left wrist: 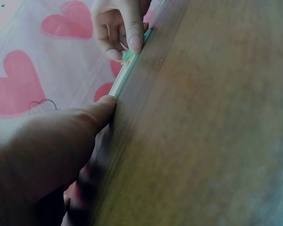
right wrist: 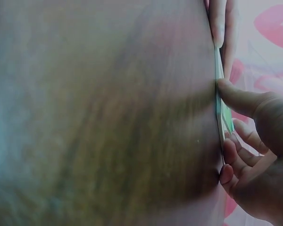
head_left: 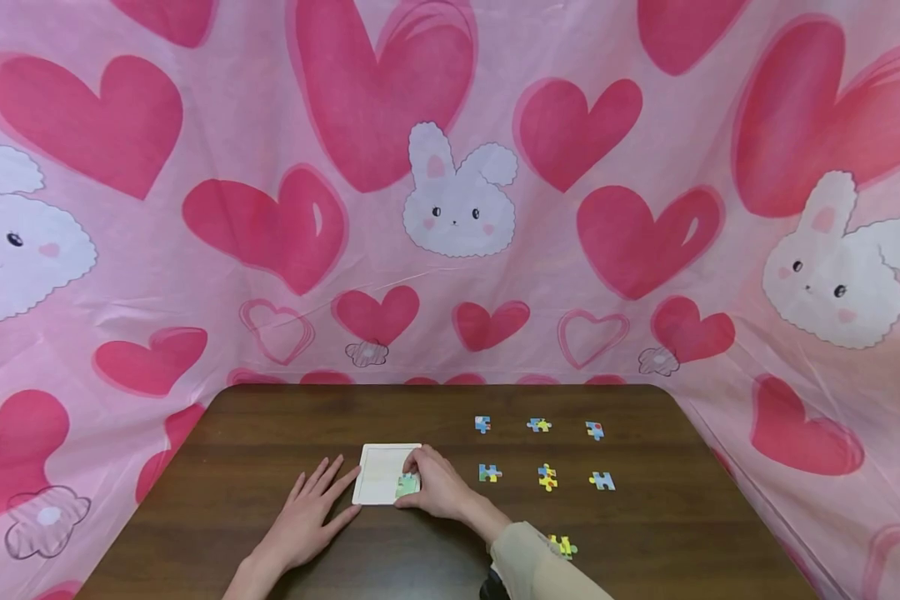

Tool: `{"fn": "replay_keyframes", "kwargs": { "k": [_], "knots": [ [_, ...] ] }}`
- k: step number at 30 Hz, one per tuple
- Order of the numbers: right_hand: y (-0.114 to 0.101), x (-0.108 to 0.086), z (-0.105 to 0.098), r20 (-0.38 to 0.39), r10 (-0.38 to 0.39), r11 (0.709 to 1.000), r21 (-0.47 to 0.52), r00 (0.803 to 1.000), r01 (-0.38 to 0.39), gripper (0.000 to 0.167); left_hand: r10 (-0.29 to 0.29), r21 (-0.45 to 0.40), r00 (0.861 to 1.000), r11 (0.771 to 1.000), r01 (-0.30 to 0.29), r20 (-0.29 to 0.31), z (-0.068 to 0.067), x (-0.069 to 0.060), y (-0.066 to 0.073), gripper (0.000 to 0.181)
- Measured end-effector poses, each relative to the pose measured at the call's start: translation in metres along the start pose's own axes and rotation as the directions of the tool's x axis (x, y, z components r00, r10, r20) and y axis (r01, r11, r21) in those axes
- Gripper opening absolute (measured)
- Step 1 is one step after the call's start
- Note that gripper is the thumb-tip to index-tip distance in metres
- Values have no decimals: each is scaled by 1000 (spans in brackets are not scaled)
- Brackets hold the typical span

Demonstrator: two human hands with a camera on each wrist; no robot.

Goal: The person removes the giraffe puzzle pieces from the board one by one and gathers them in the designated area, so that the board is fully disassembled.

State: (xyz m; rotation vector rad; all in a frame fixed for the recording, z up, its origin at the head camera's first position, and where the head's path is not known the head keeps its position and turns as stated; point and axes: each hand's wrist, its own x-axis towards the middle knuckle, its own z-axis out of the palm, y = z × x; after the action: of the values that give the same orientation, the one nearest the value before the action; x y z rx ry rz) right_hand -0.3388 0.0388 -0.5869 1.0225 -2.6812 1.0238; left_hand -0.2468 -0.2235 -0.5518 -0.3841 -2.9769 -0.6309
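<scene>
A white square puzzle tray [head_left: 381,473] with a raised rim lies on the table. In its lower right corner is a green jigsaw piece [head_left: 407,487], partly covered by fingers. My right hand [head_left: 438,487] holds this piece with curled fingers, while its thumb touches the tray's front edge in the right wrist view. The piece [right wrist: 228,117] looks slightly tilted there. My left hand [head_left: 311,517] rests at the tray's left side, fingers spread and straight. Its thumb tip meets the tray's edge [left wrist: 125,74] in the left wrist view.
Several loose jigsaw pieces lie in rows to the right, among them a yellow-and-blue piece [head_left: 547,477] and a blue piece [head_left: 602,481]. Another yellow-green piece [head_left: 564,547] sits beside the right sleeve [head_left: 532,558]. Behind the brown table [head_left: 270,433] hangs a pink heart-patterned cloth [head_left: 487,283].
</scene>
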Motion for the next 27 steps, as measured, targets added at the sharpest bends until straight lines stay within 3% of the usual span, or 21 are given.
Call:
{"fn": "replay_keyframes", "kwargs": {
  "k": [4,11,15,20,23,27],
  "knots": [
    [10,3,12,-1,15,1000,-6,1000,-15,51,-3,17,1000,1000,3,6,0,-1,0,63],
    [12,1,17,-46,-55,998,33,997,57,36,7,9,1000,1000,-6,-11,0,-1,1,62],
    [7,0,12,-35,-68,997,45,997,69,34,3,-4,1000,1000,-3,-8,-1,0,1,63],
    [-22,-3,-12,14,-123,992,16,992,122,32,4,-7,1000,1000,-4,-5,-1,0,0,63],
    [-36,-5,-23,45,-104,994,45,994,101,34,0,-12,1000,1000,0,-2,-1,0,0,63],
    [-20,-3,-7,44,-57,997,60,997,55,47,-6,-5,1000,1000,6,14,-1,1,1,64]
  ]
}}
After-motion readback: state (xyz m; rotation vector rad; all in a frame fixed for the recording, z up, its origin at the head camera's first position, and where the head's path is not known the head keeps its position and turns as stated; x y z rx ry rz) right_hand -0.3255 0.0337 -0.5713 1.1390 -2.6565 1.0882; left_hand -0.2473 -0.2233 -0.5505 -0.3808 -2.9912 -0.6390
